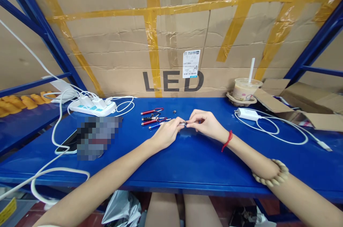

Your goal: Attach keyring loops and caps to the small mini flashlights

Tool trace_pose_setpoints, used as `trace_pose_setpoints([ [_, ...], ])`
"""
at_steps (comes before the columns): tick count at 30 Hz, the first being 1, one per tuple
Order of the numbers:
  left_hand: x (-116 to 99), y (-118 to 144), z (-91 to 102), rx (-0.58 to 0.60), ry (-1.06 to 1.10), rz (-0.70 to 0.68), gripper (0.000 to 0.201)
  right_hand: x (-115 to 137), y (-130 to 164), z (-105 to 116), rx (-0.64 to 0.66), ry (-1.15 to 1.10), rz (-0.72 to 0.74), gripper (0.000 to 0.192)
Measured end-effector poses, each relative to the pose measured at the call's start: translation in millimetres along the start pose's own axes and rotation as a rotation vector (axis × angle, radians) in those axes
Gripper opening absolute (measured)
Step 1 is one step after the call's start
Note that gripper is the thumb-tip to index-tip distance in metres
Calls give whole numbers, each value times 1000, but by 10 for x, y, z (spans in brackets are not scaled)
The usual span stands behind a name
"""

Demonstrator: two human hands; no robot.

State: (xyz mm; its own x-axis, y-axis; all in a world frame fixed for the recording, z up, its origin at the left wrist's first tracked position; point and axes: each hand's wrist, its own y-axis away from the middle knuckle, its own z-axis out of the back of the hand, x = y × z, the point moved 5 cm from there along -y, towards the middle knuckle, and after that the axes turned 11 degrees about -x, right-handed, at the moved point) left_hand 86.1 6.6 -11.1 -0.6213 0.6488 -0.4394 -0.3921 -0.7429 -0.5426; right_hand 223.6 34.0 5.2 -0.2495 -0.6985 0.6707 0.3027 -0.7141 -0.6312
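My left hand is closed on a small silver metal tube, most of it hidden by the fingers. From the other side my right hand pinches the tube's dark end between thumb and fingertips. Left of the hands lie slim metal penlights with small clasps: a red penlight, a black penlight, a second red penlight and a blue penlight. The blue one reaches close to my left hand. Just beyond the hands, a tiny silver metal piece rests on the blue table.
At the left are a white power strip with plugs and cables, and a phone beside a blurred-out patch. To the right stand a drink cup in a carton holder, a white charger with cable, and an open cardboard box. A large taped carton backs the table.
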Motion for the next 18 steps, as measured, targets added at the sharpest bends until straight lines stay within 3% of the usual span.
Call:
trace_pose_setpoints([
  [7,19,-5,-14,-40,-30,-36,14,46,12,-9,-44,149,23,28],
  [18,-12,-19,-15,-76,-164,-95,12,-69,39,-46,-26,175,-180,34],
])
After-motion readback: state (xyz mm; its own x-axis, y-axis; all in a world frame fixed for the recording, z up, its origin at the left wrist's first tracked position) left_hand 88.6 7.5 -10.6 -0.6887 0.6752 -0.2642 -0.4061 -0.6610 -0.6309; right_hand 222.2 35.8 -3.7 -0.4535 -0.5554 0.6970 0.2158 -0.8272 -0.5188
